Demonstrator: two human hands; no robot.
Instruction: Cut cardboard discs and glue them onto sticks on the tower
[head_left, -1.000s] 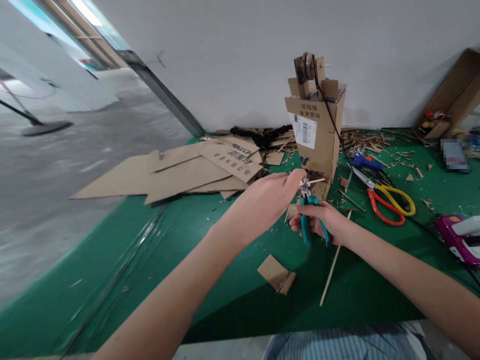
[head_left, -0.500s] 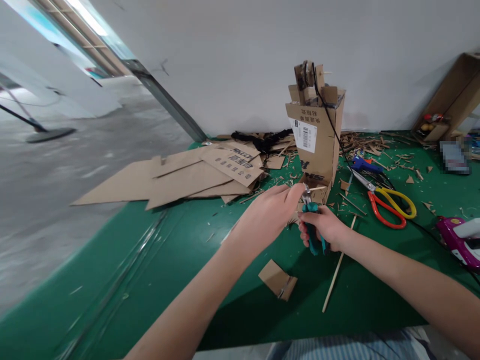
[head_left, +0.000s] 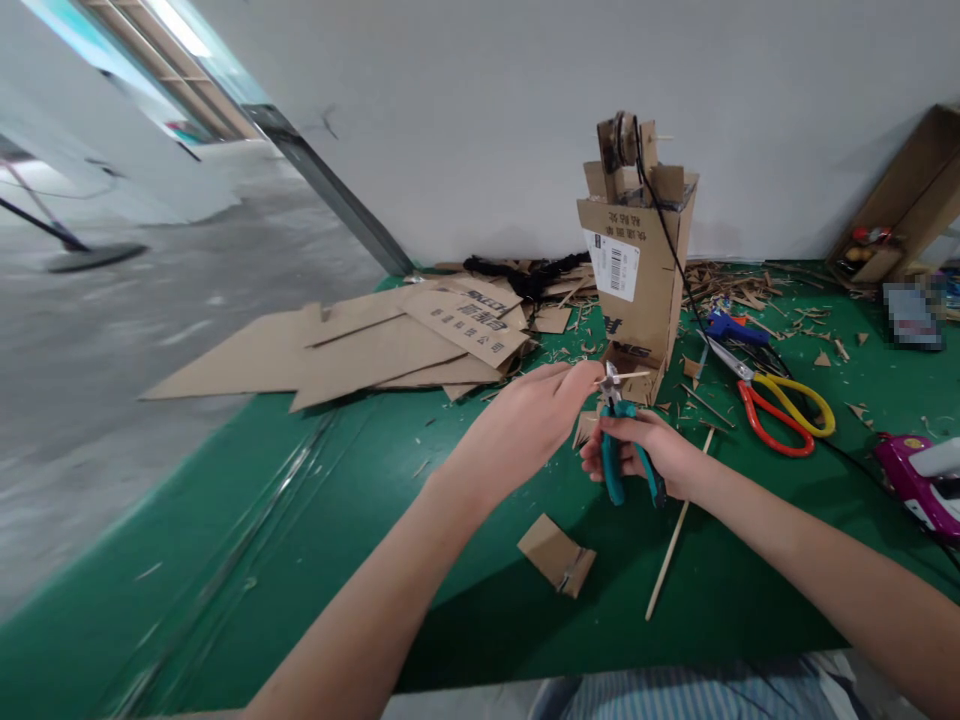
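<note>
One small cardboard piece (head_left: 556, 552) and a long wooden stick (head_left: 670, 563) lie at the near side of a green worktop (head_left: 360, 520), the stick passing beneath the right wrist (head_left: 694, 475). Just beyond, the right hand (head_left: 651, 450) is wrapped around teal-handled cutting pliers (head_left: 613, 465), handles splayed, while the left hand (head_left: 529, 415) pinches a thin wooden stick (head_left: 637, 375) at the pliers' jaws, its fingertips partly hidden. To the right sit a magenta-and-white device (head_left: 911, 480) and scissors (head_left: 747, 374) with orange and yellow handles. Directly behind the pliers, a tall cardboard box (head_left: 645, 290) stands upright, a black cord (head_left: 675, 255) trailing down across it; flat cardboard sheets (head_left: 390, 350) overlap at left, before a pale wall (head_left: 450, 120).
</note>
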